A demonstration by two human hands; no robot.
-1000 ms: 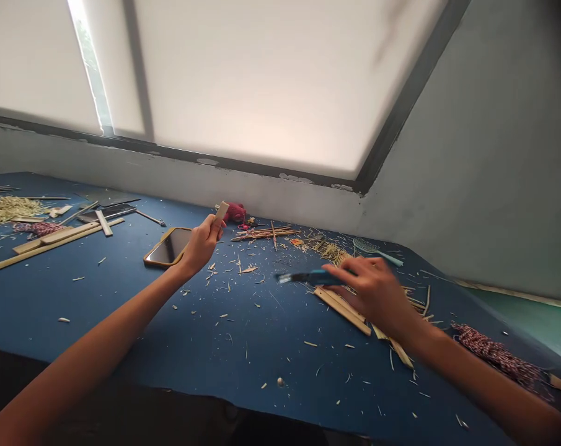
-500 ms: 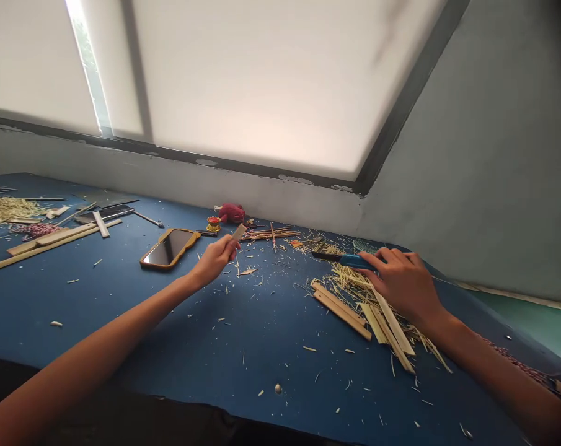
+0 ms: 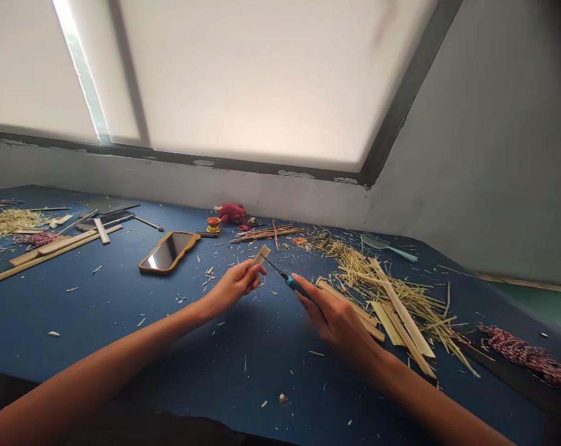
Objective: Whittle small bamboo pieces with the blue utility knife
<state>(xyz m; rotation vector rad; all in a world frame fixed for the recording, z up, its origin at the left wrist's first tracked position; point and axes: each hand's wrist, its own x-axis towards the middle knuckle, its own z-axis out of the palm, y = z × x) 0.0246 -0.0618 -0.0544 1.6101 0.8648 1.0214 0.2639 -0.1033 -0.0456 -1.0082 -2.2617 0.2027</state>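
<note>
My left hand (image 3: 235, 286) is closed on a short pale bamboo piece (image 3: 260, 256), held up over the middle of the blue table (image 3: 122, 322). My right hand (image 3: 335, 316) is wrapped round a blue-handled knife (image 3: 289, 282) whose thin blade points up-left and meets the lower end of the bamboo piece. Both hands hover just above the tabletop, close together. Right of my right hand lie flat bamboo strips (image 3: 401, 319) and a heap of thin bamboo shavings (image 3: 377, 279).
A phone (image 3: 167, 251) in a brown case lies left of centre. Long bamboo slats (image 3: 52, 244) and more shavings sit at far left. A red object (image 3: 231, 212), a small gold pot (image 3: 212, 224), a teal comb (image 3: 386, 245) and red-white twine (image 3: 526, 353) lie around; chips litter the table.
My right hand picked up the blue knife from the shavings at the right and brought it left to the bamboo piece. My left hand moved right and nearer with the piece.
</note>
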